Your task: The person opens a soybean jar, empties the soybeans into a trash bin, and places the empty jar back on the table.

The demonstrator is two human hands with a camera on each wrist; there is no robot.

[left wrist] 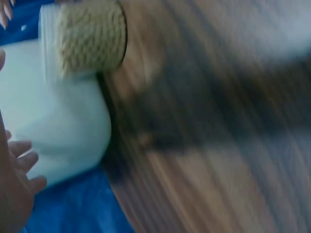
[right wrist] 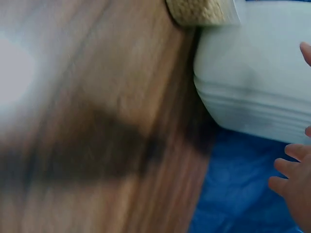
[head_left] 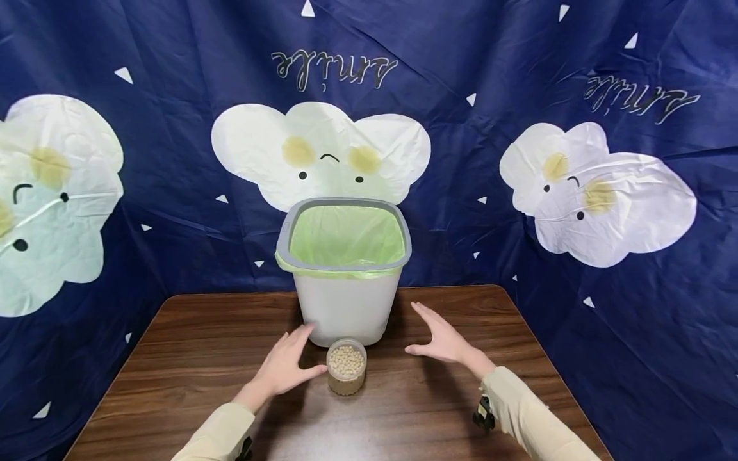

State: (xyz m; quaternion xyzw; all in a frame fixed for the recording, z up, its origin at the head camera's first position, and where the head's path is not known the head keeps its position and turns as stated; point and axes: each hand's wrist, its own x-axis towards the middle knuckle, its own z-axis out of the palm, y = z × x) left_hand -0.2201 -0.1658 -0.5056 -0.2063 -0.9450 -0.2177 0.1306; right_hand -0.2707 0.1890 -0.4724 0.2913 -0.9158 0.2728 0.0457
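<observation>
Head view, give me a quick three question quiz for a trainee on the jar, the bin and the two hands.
1. True or false: the jar of beans stands on the table in front of the bin.
2. Which hand is nearer the jar? A) left hand B) right hand
3. Fill in: the bin is lined with a ____ bag.

Key: 1 true. 2 A, the left hand's thumb is right beside the jar, while the right hand is off to the side with fingers spread. 3 green.
</observation>
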